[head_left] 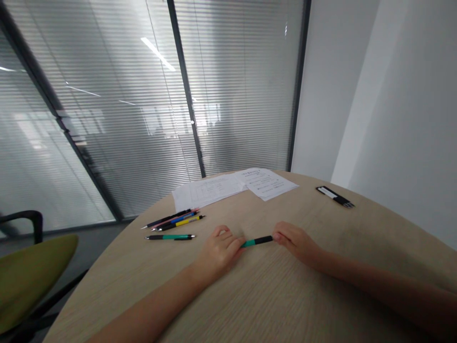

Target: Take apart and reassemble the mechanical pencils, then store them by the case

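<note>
A green pen with a black grip [263,240], perhaps a mechanical pencil, lies almost level between my two hands, just above or on the table. My left hand [222,247] has its fingers closed round the green end, which they hide. At the black end, my right hand [291,239] pinches the tip between thumb and fingers, so the point cannot be seen. A similar green and black pen [171,237] rests on the table, left of my left hand. Behind it several more pens lie bunched together, among them a yellow one [185,221] and a blue one [183,218].
Printed paper sheets [271,183] overlap at the far side of the round wooden table [250,305]. A flat black pack with a white label [334,196] lies at the right. A green chair [35,271] stands left, and blinds-covered glass panels rise behind.
</note>
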Available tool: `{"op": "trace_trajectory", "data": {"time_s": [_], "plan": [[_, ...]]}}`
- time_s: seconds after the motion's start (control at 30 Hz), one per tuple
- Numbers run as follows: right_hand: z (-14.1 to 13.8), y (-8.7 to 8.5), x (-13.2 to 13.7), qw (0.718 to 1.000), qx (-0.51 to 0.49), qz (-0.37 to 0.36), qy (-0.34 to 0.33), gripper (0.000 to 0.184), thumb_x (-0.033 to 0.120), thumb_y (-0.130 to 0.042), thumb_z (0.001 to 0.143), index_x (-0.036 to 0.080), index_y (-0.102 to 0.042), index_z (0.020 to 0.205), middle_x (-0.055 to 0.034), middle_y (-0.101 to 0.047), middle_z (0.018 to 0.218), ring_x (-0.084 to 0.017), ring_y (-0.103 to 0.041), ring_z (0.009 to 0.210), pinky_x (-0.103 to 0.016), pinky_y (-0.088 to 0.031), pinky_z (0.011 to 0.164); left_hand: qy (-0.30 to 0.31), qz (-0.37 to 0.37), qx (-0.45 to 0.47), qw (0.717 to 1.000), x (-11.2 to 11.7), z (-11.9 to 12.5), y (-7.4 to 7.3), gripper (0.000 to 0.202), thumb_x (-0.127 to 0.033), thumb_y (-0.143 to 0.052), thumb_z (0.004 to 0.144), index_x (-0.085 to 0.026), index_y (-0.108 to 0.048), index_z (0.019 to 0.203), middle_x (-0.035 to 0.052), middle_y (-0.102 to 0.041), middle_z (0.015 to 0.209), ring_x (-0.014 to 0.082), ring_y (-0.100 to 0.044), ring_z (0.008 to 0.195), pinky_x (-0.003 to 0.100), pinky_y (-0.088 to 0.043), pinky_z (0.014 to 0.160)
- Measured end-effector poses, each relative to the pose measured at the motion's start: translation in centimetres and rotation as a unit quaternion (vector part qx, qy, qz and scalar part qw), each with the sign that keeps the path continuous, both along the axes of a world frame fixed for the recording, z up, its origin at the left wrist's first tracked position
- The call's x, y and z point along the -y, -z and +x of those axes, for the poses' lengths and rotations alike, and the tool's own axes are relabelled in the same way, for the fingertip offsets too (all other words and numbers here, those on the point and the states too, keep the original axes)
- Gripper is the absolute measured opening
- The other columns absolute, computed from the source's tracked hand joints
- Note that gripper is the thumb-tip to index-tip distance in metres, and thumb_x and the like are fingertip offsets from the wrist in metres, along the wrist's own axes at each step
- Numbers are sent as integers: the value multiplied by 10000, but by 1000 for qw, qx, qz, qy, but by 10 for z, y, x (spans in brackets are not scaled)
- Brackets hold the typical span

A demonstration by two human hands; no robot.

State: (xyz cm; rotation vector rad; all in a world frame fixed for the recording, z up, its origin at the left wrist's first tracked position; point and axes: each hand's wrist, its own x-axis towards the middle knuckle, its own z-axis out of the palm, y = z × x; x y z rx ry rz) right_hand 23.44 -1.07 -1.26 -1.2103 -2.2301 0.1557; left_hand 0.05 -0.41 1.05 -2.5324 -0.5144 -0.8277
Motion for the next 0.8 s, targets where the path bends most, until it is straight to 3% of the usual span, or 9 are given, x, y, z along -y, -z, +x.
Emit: {"op": "trace_trajectory", "data": {"time_s": [0.1,0.27,0.4,0.57,0.8], "plan": [[0,-1,2,1000,0,-1,-3,296,324,-258,856,194,-459,683,-32,-515,681,-143,-476,648,-260,-376,598,-6,1,2,1000,0,0,0,121,-164,-389,818,-147,-505,850,4,-602,628,115,-529,574,309,-389,681],[-1,-4,5,999,-23,1,-28,192,266,-351,825,175,-470,945,-55,-546,835,-143,-505,720,-261,-392,658,-32,-19,11,999,-3,-3,3,131,-182,-382,818,-150,-508,826,13,-596,620,120,-529,571,318,-393,681],[-1,-1,3,999,-12,22,-33,174,264,-340,832,178,-490,857,-47,-530,776,-144,-493,703,-257,-388,640,-19,-18,8,1000,-3,-2,3,119,-177,-391,816,-152,-506,836,7,-602,630,116,-532,571,314,-386,686],[-1,2,2,998,10,57,-34,297,325,-245,861,182,-464,722,-43,-500,685,-146,-459,637,-266,-368,584,0,-1,5,1000,-1,-1,0,104,-161,-410,813,-144,-504,853,-3,-600,621,107,-526,563,288,-377,659],[-4,0,7,999,35,6,-14,319,330,-217,857,196,-378,616,-20,-473,604,-136,-434,564,-265,-354,541,-2,34,-8,999,0,-5,0,102,-150,-424,815,-144,-504,878,-12,-600,616,107,-513,568,290,-351,672]]}}
